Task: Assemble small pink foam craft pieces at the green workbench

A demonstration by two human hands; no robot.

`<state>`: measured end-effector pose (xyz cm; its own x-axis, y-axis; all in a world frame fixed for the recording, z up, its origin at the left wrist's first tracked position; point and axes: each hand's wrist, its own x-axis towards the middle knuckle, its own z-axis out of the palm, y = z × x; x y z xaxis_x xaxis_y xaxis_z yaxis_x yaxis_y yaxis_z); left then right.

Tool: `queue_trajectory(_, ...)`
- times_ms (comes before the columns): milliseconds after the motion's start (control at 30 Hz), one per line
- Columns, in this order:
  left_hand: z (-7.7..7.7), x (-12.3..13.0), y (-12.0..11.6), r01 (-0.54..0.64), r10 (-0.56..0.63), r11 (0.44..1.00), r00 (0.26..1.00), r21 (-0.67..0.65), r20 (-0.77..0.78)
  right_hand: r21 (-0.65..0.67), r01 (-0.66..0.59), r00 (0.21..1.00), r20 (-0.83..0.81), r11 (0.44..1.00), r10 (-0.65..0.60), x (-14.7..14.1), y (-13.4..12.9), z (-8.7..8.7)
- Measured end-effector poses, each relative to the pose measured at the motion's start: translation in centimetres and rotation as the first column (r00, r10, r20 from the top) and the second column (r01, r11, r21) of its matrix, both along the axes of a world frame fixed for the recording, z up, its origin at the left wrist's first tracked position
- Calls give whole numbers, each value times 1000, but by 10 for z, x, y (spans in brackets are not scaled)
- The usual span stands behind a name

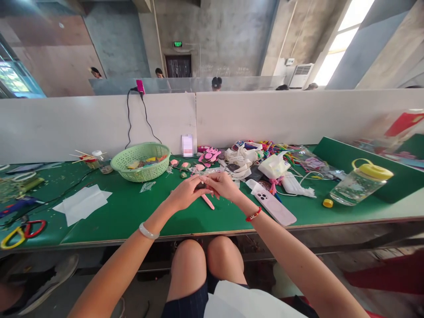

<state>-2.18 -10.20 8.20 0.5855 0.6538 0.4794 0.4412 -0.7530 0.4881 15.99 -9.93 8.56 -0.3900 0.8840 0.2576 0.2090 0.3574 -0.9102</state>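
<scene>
My left hand (186, 191) and my right hand (222, 184) meet above the middle of the green table (132, 221), fingertips pinched together. Between the fingers shows part of a small dark piece (200, 186), mostly covered, so its kind cannot be made out. Just below the hands lies a slim pink stick-like tool (208, 202). Beyond my fingertips are several small pink rounded pieces (199, 167) and a pink flower-like shape (210, 155). A pink phone (275, 207) rests to the right of my right hand.
A green plastic basket (141, 174) stands at back left, near white paper sheets (82, 204). Red-and-yellow scissors (24, 232) lie at the left edge. On the right are a tissue pack (274, 166), a tilted yellow-lidded bottle (359, 183) and a green divider (351, 159).
</scene>
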Motion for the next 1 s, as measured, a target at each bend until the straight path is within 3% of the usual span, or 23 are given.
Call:
queue_trajectory(167,-1,-2,1,17,-23,998,996,64,87,157,41,993,106,987,-58,-6,-3,1)
queue_trajectory(367,3,-6,-3,5,-3,997,1000,82,-15,15,-84,996,28,996,84,-5,-5,-2)
queue_trajectory(600,1,1,-5,64,-58,997,986,-33,155,-188,-147,971,-216,971,105,-7,-8,-7)
queue_trajectory(833,5,-24,15,-102,149,979,950,-179,273,-251,21,912,-393,968,-122,11,8,-9)
queue_trajectory(1000,-17,-48,48,-283,314,943,930,-174,192,-295,66,901,-392,953,-184,21,17,-14)
